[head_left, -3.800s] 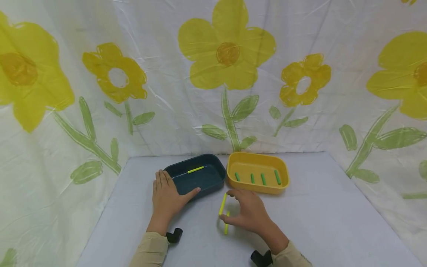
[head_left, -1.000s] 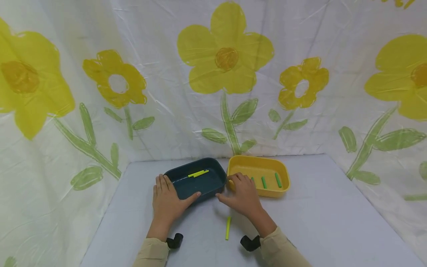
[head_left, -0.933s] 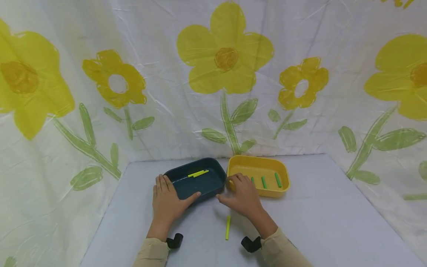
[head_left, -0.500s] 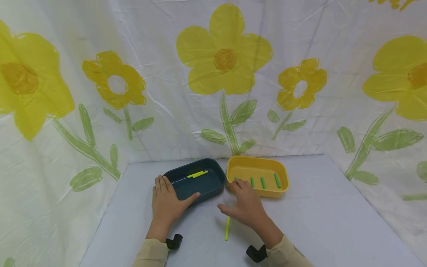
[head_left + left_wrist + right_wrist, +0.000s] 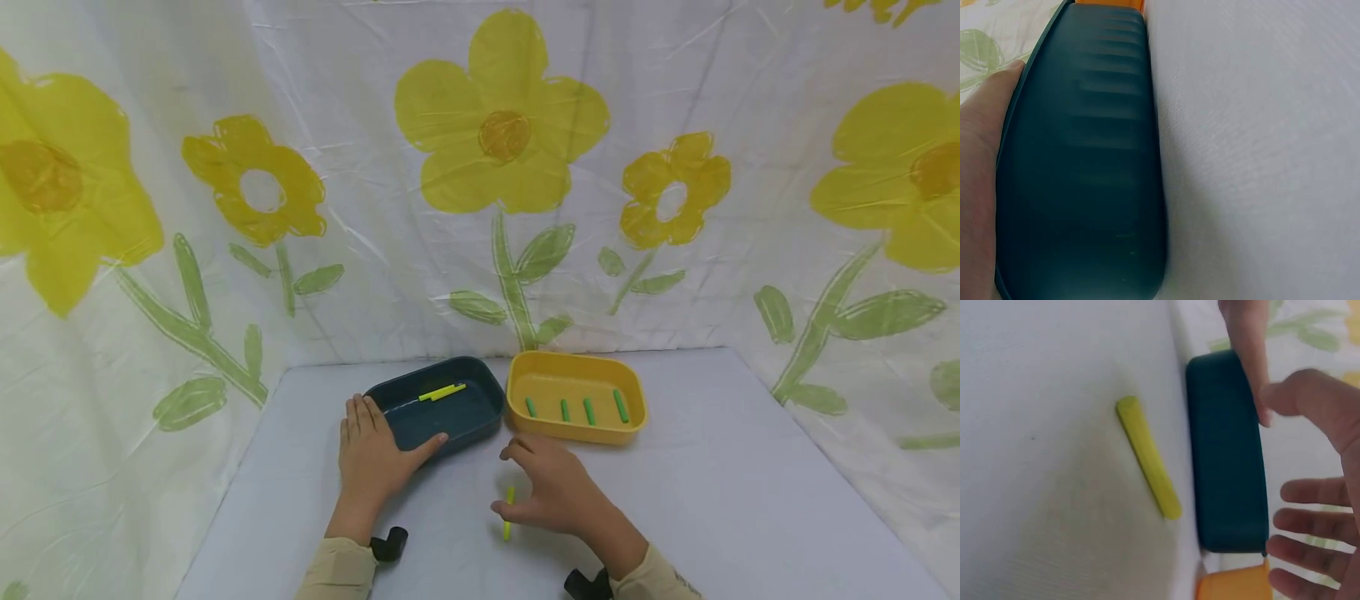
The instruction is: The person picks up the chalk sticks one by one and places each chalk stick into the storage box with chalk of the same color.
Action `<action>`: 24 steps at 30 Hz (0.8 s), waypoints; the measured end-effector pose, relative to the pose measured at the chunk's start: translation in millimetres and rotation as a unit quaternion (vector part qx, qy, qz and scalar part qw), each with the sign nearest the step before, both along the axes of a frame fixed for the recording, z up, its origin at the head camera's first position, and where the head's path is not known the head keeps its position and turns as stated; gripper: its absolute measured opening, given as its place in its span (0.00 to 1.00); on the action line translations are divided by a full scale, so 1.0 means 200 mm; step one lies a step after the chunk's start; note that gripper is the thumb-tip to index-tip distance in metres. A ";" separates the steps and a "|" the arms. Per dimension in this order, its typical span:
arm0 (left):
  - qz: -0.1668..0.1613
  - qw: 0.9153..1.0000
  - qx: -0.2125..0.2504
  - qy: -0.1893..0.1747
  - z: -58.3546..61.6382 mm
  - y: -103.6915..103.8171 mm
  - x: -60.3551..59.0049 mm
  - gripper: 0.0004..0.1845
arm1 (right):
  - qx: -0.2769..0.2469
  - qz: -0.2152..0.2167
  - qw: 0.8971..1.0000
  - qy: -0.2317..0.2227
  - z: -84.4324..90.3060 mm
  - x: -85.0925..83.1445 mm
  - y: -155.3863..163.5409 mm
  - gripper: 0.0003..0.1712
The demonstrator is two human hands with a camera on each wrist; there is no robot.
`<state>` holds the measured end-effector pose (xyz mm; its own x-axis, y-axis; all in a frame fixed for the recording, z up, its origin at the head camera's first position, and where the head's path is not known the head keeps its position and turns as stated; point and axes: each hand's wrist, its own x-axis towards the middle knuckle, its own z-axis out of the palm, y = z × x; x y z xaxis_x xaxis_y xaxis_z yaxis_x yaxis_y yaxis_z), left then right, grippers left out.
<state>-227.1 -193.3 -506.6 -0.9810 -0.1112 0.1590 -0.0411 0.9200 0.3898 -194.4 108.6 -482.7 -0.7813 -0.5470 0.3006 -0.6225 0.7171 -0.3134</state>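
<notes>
My left hand (image 5: pixel 370 467) rests on the near left rim of a dark teal tray (image 5: pixel 471 423), fingers extended and thumb along the front edge. Inside that tray lie two thin yellow sticks (image 5: pixel 448 392) side by side. My right hand (image 5: pixel 558 487) is over the table, thumb and fingers spread apart, holding nothing. Below it on the table lies another yellow stick (image 5: pixel 1149 457), plain and rounded at the ends, partly covered by the thumb in the head view. In the left wrist view the ribbed tray wall (image 5: pixel 1085 162) stands beside the left thumb.
A yellow tray (image 5: pixel 577 432) stands right of the teal one, their corners close together. Several short green sticks (image 5: pixel 588 412) lie spread in it. A white cloth covers the table, and a flower-printed curtain (image 5: pixel 375 292) hangs behind its back edge.
One more yellow stick now lies in the teal tray than at first. My right hand has drawn back from between the trays to above the yellow stick. The left hand stays put.
</notes>
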 end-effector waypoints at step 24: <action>-0.002 1.000 -0.003 -0.003 0.00 0.00 0.00 0.84 | 0.126 0.001 0.986 -0.113 -0.09 0.00 0.02 0.43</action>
<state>-227.0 -194.1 -506.7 -0.9826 -0.1057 0.1530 -0.0394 0.9225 0.3840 -195.1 112.1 -500.7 -0.8114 -0.5839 -0.0272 -0.5589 0.7886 -0.2565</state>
